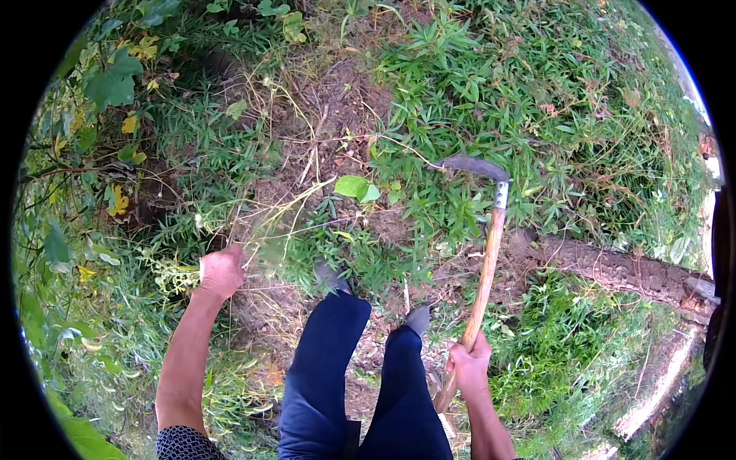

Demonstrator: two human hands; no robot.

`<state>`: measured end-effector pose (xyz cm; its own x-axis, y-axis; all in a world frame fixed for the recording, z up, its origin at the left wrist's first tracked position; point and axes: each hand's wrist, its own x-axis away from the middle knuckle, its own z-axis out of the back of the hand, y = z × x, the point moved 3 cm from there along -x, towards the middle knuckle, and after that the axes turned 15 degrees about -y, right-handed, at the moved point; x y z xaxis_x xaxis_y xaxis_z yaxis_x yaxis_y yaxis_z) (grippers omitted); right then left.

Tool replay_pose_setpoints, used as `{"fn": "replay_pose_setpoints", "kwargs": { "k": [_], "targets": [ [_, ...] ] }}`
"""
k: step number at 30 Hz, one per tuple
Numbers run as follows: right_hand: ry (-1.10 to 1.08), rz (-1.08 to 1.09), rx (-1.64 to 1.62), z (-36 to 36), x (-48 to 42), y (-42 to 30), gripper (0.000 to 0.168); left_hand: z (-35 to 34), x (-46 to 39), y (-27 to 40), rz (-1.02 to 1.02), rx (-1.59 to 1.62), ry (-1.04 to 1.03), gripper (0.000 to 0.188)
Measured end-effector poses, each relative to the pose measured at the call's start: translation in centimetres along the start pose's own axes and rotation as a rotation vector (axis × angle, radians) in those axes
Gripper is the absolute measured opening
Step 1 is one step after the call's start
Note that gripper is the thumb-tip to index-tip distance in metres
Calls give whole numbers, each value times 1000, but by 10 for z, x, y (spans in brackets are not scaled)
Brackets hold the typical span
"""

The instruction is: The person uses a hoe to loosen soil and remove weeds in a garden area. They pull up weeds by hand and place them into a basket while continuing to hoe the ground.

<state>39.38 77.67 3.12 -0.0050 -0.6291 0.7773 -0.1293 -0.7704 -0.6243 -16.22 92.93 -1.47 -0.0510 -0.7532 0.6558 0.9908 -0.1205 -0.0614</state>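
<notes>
My right hand [471, 362] is closed around the wooden handle of a sickle [487, 264], at the lower right. The sickle's dark curved blade [474, 165] lies at the far end of the handle, over low green plants, its tip pointing left. A thin stem runs to the blade's tip from the left. My left hand [222, 270], at the left, is a fist closed on thin weed stems [282, 210] that spread up and to the right over the ground. Its fingertips are hidden by the back of the hand.
A log [621, 267] lies on the ground at the right. Dense green weeds [460, 75] cover the upper right, and leafy vines [112, 80] hang at the left. Bare soil [345, 98] shows between them. My feet in grey shoes [418, 319] stand below the centre.
</notes>
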Motion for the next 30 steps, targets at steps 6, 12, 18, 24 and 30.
{"fn": "replay_pose_setpoints", "kwargs": {
  "k": [6,12,18,24,30],
  "targets": [
    [-207,80,109,-52,-33,-53,27,16,2,4,2,-13,-42,10],
    [-461,154,413,-172,-150,-138,25,8,3,-8,-24,14,-64,26],
    [-481,418,332,-292,-261,-206,22,-21,-4,-13,-82,69,80,11],
    [-555,4,296,-309,-305,-116,15,-50,-5,-22,-10,133,-61,8],
    [-735,-68,853,-172,-128,35,26,-109,69,-19,47,67,-432,18]
  ]
}}
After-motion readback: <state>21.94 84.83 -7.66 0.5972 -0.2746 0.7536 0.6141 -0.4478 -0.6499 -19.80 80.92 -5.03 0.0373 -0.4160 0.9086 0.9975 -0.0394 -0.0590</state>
